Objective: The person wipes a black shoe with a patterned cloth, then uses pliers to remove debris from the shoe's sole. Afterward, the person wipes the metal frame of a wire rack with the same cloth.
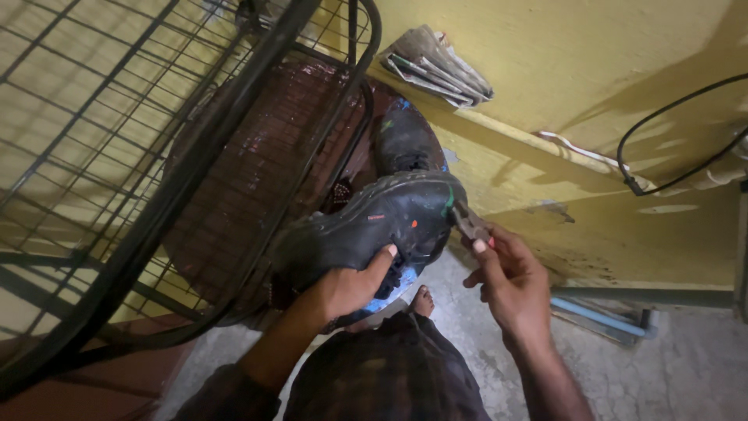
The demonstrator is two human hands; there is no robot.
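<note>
A worn black shoe (pixel 374 222) with paint flecks lies on its side in the middle of the head view. My left hand (pixel 351 284) grips it from below, thumb pressed on the upper near the blue insole. My right hand (pixel 506 284) is closed around a small metal tool (pixel 470 224), likely pliers, whose tip touches the shoe's sole edge at the toe. A second dark shoe (pixel 405 140) stands behind it.
A black wire-mesh metal frame (pixel 156 179) fills the left side, over a round dark red woven seat (pixel 257 171). Folded newspapers (pixel 436 66) sit on a yellow wall ledge. A black cable (pixel 678 140) hangs on the wall. Pipes (pixel 600 316) lie along the concrete floor.
</note>
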